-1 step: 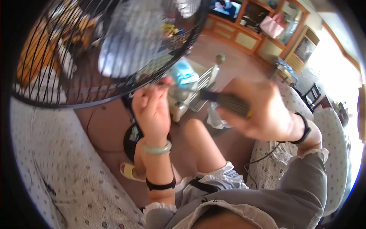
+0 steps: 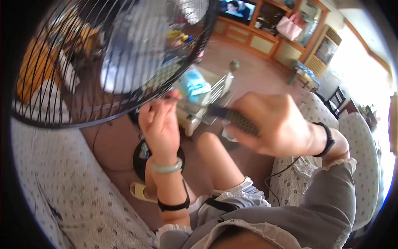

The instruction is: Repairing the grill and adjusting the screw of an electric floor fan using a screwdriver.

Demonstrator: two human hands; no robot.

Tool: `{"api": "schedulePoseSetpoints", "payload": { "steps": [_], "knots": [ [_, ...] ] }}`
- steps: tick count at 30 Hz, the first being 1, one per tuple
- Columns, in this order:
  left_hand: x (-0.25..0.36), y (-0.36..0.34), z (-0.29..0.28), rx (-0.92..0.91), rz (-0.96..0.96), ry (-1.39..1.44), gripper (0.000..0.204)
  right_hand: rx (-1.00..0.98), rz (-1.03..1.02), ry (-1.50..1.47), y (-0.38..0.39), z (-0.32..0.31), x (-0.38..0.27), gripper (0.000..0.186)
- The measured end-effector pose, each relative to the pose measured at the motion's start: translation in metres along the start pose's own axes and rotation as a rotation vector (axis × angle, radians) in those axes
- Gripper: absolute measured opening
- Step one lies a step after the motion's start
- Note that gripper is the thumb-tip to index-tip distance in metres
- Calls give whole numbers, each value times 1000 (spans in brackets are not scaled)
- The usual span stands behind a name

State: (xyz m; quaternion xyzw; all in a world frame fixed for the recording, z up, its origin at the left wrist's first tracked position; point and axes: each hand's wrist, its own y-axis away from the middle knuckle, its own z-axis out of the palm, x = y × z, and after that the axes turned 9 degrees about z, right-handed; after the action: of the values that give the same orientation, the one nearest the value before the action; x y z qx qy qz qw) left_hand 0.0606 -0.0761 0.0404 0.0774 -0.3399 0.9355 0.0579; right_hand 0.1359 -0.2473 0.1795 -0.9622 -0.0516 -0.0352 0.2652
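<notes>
A fan (image 2: 137,54) with a black wire guard and pale see-through blades fills the upper left. At the lower right part of the guard's rim (image 2: 155,93), my left hand (image 2: 159,128) is closed, its fingertips pressed together around the edge. My right hand (image 2: 269,124) wraps round the dark textured handle of a screwdriver (image 2: 242,121). Its thin shaft points left toward the rim and my left fingertips. Blur and the fingers hide the screwdriver's tip and whatever it touches.
Patterned covered sofas (image 2: 83,195) stand on both sides of me. Beyond my hands is a low table (image 2: 205,97) with a blue packet (image 2: 194,81). A black round base (image 2: 143,159) is on the floor near my slipper (image 2: 143,192). Wooden cabinets (image 2: 265,41) line the back.
The view has shifted slightly, and the fan sits a little lower and farther left in it. The screwdriver handle slants more, and my right hand is slightly nearer my left.
</notes>
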Motion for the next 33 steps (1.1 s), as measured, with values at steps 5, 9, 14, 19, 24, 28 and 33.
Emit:
{"api": "schedulePoseSetpoints", "payload": {
  "steps": [5, 9, 14, 19, 24, 28, 33],
  "knots": [
    [9, 1, 5, 28, -95, -13, 25, 75, -332, 510, -2, -4, -2, 21],
    [9, 1, 5, 74, -68, -23, 23, -195, 114, 12, -10, -16, -9, 17],
    [11, -2, 10, 121, -86, -5, 20, -158, 372, -467, -10, -9, 9, 24],
    [11, 0, 14, 101, -82, -35, 20, -116, -3, 249, 3, -9, -5, 17],
    [8, 1, 9, 109, -43, -130, 22, 36, -228, 357, 2, 7, -6, 13],
    [6, -1, 3, 57, -66, -7, 27, -157, 193, -299, -11, 0, 3, 16],
    [5, -5, 2, 15, -53, -12, 20, -560, 985, -906, -26, -14, 1, 22]
  ]
}}
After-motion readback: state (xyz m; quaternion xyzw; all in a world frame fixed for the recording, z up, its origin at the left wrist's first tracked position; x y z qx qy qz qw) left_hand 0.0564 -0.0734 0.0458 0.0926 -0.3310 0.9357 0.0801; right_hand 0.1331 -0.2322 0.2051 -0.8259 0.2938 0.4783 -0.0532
